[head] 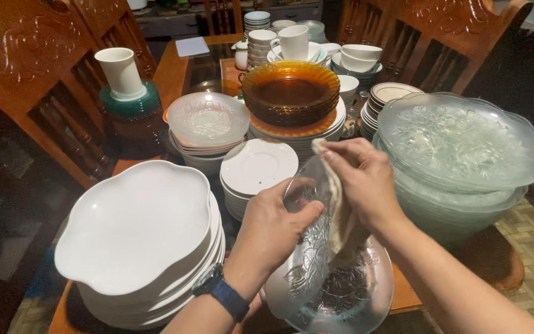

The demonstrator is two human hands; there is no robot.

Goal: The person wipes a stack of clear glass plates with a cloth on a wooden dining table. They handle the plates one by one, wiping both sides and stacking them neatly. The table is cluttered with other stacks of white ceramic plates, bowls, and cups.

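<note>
While the left hand (276,226) grips the rim of a clear patterned glass plate (307,260) and tilts it up on edge, the right hand (363,182) is closed around a pale cloth (341,216), pressing it against the plate's inner face. The plate is held just above a second glass plate (356,297) that lies flat at the near edge of the wooden table (406,294).

Wiping looks mid-stroke on this one piece; cannot tell how much of its surface is already covered.

Much crockery stands around: a stack of scalloped white dishes (137,235) at left, white saucers (258,167) behind the hands, amber glass plates (290,91) at centre, large clear glass bowls (458,148) at right, cups and small bowls farther back. Which stacks have been wiped and which wait cannot be read from their look; judging by quantity, a good deal may remain.
</note>
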